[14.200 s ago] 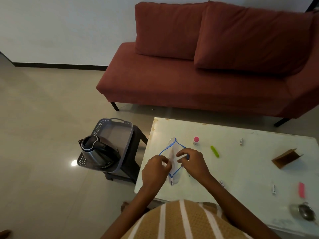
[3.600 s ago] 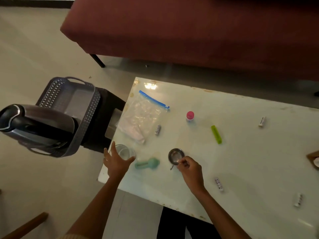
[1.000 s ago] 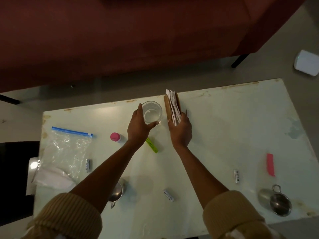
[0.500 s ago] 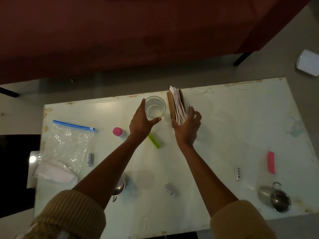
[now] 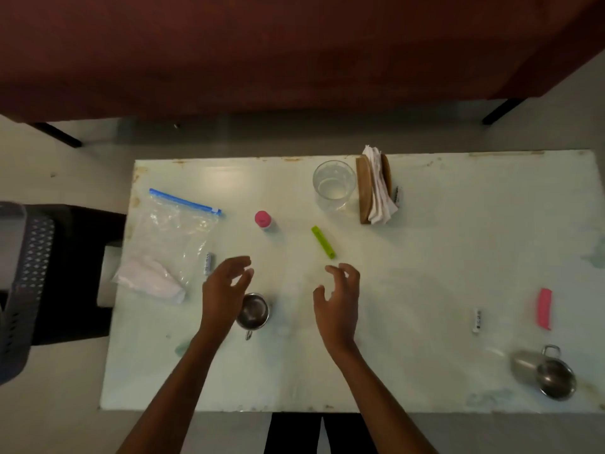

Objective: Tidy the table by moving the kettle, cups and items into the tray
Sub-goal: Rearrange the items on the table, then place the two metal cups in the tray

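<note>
Fingers (image 5: 240,265) of both hands spread loosely, holding nothing. Left hand (image 5: 226,296) half covers a small steel cup (image 5: 257,314) on the pale green desk (image 5: 425,257); right hand (image 5: 337,306) hovers nearby. A clear round glass (image 5: 334,185) stands beside a wooden napkin holder (image 5: 364,191). A grey perforated plastic tray (image 5: 29,273) sits left, off the desk.

Both bare forearms reach in from table's near edge; left hand (image 5: 226,291) and right hand (image 5: 339,299) hover mid-table, fingers loosely curled, holding nothing.
</note>
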